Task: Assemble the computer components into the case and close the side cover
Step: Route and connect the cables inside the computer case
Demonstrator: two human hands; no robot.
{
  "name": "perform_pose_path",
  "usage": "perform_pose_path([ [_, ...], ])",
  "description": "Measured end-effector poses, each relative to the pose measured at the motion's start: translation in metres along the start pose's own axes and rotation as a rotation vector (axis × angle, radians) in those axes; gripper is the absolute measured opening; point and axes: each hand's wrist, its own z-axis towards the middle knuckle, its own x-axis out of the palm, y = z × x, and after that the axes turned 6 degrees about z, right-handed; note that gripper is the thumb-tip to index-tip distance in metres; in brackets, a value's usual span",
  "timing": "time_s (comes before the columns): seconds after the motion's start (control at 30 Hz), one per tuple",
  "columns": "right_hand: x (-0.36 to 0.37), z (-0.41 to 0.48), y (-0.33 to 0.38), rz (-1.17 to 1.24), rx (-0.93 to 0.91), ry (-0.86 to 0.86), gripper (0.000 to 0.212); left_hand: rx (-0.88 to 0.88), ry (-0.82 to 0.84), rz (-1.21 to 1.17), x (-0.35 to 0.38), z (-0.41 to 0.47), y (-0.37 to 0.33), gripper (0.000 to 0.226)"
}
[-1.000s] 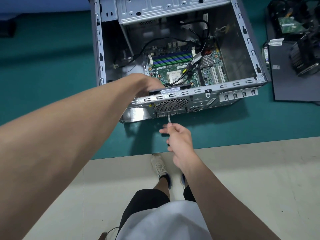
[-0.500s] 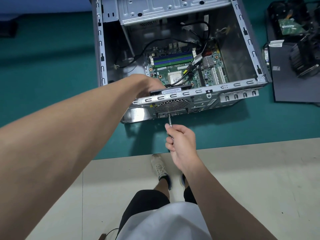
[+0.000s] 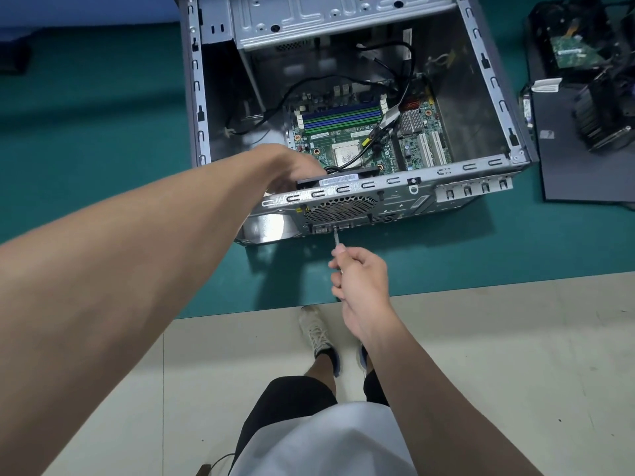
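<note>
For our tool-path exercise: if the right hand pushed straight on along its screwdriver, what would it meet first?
The rear panel, just below the fan grille; the screwdriver in the right hand seems to touch it, though depth is unclear.

— Where does the case (image 3: 494,80) sit?
— Open side up on the worktop (image 3: 103,132), close to its front edge. The circuit board (image 3: 343,134) lies flat on its bottom.
— And the fan (image 3: 343,178)?
— Inside, against the near wall, with the left hand (image 3: 292,166) gripping it. Outside that wall, the screwdriver (image 3: 336,237) in the right hand (image 3: 360,280) meets the wall's lower part.
— To the right?
— A flat panel (image 3: 567,159) just beside the case, a cooler (image 3: 604,118) on it, a drive (image 3: 570,49) behind.
</note>
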Motion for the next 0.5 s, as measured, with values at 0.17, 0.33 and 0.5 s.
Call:
perform_pose_path([
  [0.17,0.0018,-0.0011,0.0043,0.111,0.036,0.064,0.012,0.013,0.006,0.007,0.0018,-0.0051,-0.0041,0.018],
  [0.33,0.0008,-0.0008,0.0003,0.077,0.019,0.034,0.011,0.024,-0.028,0.046,0.0012,-0.0014,-0.0029,0.012],
  [0.5,0.004,0.0041,-0.0011,-0.165,0.023,0.014,0.019,0.027,-0.035,0.03,0.0011,-0.0011,-0.0019,0.014],
])
